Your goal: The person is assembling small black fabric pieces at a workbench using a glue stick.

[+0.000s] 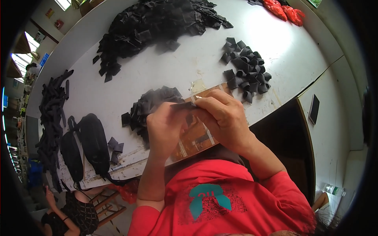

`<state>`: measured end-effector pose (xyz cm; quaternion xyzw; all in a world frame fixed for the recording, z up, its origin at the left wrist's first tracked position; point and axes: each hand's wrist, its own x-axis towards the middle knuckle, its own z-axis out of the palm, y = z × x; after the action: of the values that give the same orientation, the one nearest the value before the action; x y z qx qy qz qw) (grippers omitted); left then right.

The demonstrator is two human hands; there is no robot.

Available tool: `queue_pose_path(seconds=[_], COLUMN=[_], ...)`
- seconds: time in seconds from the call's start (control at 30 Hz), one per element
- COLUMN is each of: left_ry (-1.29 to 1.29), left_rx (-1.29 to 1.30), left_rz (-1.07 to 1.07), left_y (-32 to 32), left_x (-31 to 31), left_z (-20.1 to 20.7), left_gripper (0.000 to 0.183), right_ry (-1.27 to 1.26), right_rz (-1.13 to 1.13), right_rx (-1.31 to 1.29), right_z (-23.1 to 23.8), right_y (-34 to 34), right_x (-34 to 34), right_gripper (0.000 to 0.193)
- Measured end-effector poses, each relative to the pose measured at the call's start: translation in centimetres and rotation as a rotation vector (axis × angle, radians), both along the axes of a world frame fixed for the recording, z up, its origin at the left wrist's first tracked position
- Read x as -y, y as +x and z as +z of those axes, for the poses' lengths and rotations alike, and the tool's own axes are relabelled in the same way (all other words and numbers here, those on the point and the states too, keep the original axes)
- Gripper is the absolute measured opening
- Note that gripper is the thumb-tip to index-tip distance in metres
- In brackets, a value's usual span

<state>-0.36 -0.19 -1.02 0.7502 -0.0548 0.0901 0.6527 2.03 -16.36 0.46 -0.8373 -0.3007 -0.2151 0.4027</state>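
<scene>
Both my hands are raised close together over a brown wooden board [182, 152] at the table's near edge. Stretched between their fingertips is a small black fabric piece [183, 106]. My left hand [163, 124] pinches its left end, and my right hand [224, 116] pinches the other. Something small and shiny shows by the right fingertips, too small to tell. Just left of my left hand lies a heap of flat black pieces [139, 112]. Beyond the board, to the right, black pieces folded into loops [246, 69] are piled loosely.
A large heap of black pieces [145, 29] covers the far table. Black strips [51, 106] and two black pouches [94, 137] lie at the left. Red plastic bags [283, 11] sit at the far right; a dark phone-like slab [314, 109] is nearer. Another person [59, 214] is at lower left.
</scene>
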Motion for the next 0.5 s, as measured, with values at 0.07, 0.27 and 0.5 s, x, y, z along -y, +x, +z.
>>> queue_pose_path(seconds=[0.07,0.27,0.5], left_ry=[0.034,0.099,0.367], left_rx=[0.031,0.139,0.053], left_rz=[0.003,0.02,0.288], left_y=[-0.1,-0.2,-1.2], left_x=[0.2,0.2,-0.2], left_z=[-0.3,-1.1,-6.8], left_gripper=[0.016,0.019,0.02], right_ry=[0.011,0.035,0.354], right_rz=[0.019,0.038,0.217], right_rx=[0.019,0.049,-0.342], right_z=[-0.4,0.1,1.2], right_y=[0.1,0.3,1.0], right_x=[-0.2,-0.5,2.2], right_gripper=[0.018,0.015,0.011])
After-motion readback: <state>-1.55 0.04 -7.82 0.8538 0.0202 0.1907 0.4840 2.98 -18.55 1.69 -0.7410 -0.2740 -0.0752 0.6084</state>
